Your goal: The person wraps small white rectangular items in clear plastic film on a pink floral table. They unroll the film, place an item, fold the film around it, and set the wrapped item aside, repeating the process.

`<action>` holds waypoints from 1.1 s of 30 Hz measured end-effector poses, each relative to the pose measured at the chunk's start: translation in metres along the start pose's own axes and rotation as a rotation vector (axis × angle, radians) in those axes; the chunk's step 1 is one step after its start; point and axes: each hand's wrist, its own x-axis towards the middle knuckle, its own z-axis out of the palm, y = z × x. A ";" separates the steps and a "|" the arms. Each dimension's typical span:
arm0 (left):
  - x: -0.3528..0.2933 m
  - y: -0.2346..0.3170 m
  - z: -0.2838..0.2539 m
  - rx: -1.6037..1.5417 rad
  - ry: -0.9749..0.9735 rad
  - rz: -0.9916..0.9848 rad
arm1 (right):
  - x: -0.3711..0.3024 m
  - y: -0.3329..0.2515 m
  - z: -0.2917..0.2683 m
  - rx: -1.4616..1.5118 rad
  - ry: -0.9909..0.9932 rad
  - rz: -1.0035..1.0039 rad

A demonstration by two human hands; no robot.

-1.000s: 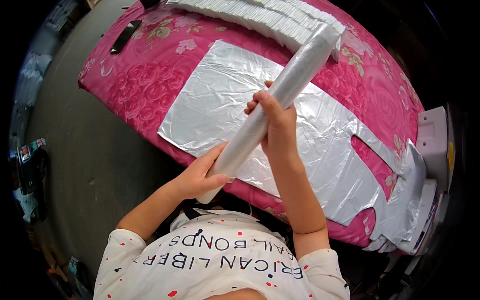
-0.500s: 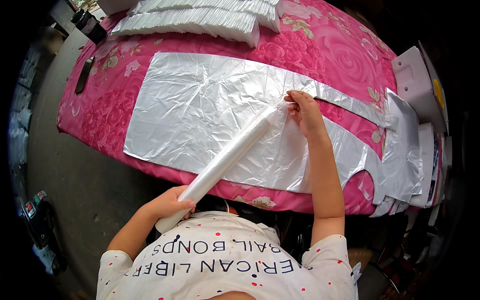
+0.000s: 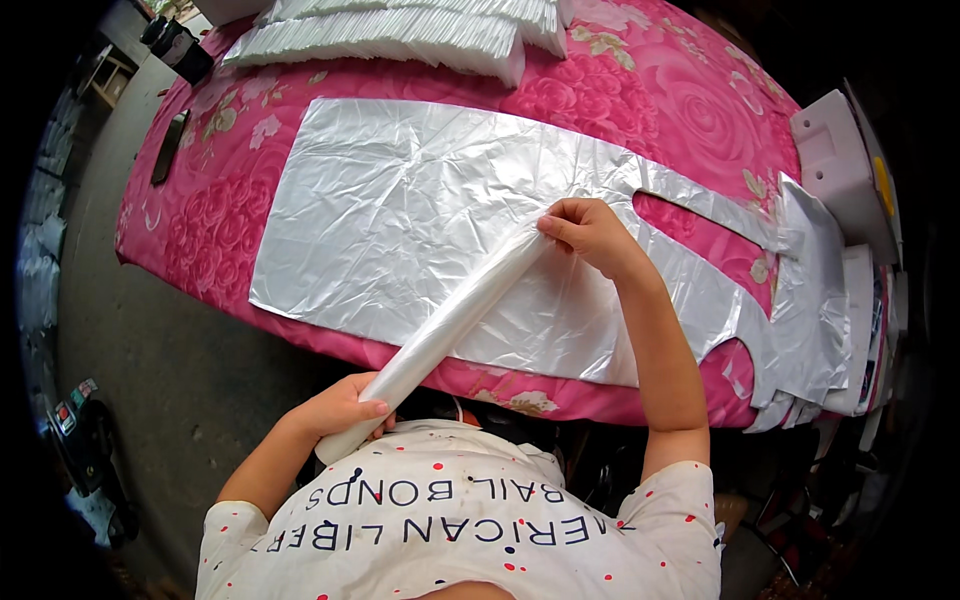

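A long white roll of thin plastic (image 3: 440, 340) slants from my body up over the table. Around its lower end my left hand (image 3: 350, 408) is closed, close to my shirt. At the far end, my right hand (image 3: 585, 235) pinches the roll's edge between thumb and fingers. Beneath lies a stack of flat, silvery-white plastic bags (image 3: 370, 200) with crinkled surfaces. Their two handle strips reach to the right, with a long opening between them. The roll covers part of the bags, and the right hand's lower fingers are partly hidden.
A pink rose-patterned cloth (image 3: 690, 110) covers the table. Dense bundles of folded white plastic (image 3: 390, 45) lie at the far side. A black cup (image 3: 178, 50) and a phone (image 3: 170, 147) are at the left. A white foam box (image 3: 838, 165) stands at the right edge.
My right hand has moved slightly left and down, from above the roll's far tip onto its edge. The left hand keeps its hold near my body.
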 end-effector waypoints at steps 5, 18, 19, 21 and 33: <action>0.003 0.012 0.004 0.013 -0.015 -0.016 | 0.001 0.009 -0.005 0.010 0.076 -0.031; 0.005 0.008 0.004 0.062 -0.027 0.006 | -0.003 0.012 -0.010 0.188 0.006 0.090; 0.005 0.008 0.004 0.064 -0.018 -0.004 | -0.002 0.014 -0.010 0.191 0.017 0.070; 0.003 0.011 0.005 0.067 0.002 -0.024 | 0.002 0.018 -0.013 0.196 0.038 0.029; -0.062 -0.011 -0.034 0.379 -0.044 -0.193 | 0.007 0.058 -0.184 0.116 0.600 -0.067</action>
